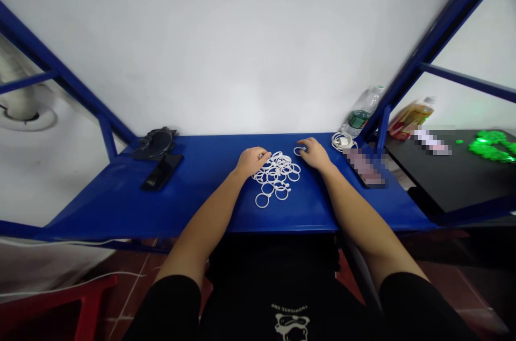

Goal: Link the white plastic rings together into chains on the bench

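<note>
A loose pile of white plastic rings (pixel 278 174), several with small knobs or clasps, lies on the blue tabletop (pixel 201 190). My left hand (pixel 252 161) rests at the pile's left edge with its fingers curled and the thumb pressed in. A small whitish bit shows by its fingertips, too small to make out. To the right of the pile, my right hand (pixel 315 154) pinches a single white ring (pixel 295 151) between thumb and fingers, apart from the others.
At the left lie a black phone (pixel 162 171) and a dark round object (pixel 157 142). Toward the right are a coiled white cable with charger (pixel 344 141), a plastic bottle (pixel 358 120) and a blurred-out flat item (pixel 366 168). Blue frame bars (pixel 427 34) rise at both sides.
</note>
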Demonstrator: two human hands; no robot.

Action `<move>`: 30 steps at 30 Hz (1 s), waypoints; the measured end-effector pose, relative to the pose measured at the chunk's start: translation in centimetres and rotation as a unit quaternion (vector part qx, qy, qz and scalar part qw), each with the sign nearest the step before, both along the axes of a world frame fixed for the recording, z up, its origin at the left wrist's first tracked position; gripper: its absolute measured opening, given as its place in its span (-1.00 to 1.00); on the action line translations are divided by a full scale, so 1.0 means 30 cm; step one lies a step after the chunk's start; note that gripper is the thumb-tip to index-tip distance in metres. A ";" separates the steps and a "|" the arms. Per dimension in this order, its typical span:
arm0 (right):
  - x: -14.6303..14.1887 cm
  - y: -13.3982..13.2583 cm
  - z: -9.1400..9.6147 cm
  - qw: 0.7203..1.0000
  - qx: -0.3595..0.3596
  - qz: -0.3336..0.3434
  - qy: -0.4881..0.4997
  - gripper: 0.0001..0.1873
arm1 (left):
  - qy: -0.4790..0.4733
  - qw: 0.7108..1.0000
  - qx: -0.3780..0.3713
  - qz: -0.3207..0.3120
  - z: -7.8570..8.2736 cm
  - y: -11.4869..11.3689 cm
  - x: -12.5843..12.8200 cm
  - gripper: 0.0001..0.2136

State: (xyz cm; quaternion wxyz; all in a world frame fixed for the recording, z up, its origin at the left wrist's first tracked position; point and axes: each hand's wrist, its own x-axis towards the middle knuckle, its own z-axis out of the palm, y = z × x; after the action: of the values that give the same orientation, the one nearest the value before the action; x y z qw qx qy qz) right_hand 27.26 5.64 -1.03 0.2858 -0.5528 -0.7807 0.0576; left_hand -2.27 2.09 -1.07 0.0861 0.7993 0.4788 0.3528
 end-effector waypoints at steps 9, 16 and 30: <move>-0.104 -0.009 -0.009 0.982 0.037 0.162 -0.088 -0.56 | 0.038 0.998 0.048 0.004 -0.018 0.006 0.016 -0.86; -0.125 -0.039 0.002 0.971 0.046 0.226 -0.056 -0.77 | 0.073 0.997 0.032 -0.007 -0.048 0.000 0.031 -0.90; -0.168 -0.120 0.046 0.958 0.151 0.238 0.050 -0.76 | -0.033 0.994 0.108 0.005 0.001 0.002 0.032 -0.89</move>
State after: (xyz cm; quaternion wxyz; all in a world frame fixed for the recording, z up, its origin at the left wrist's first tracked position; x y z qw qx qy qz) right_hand 22.21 2.03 0.34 0.3823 -0.2982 -0.8740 0.0331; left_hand -1.29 2.16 -1.03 0.0129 0.7895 0.4387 0.4290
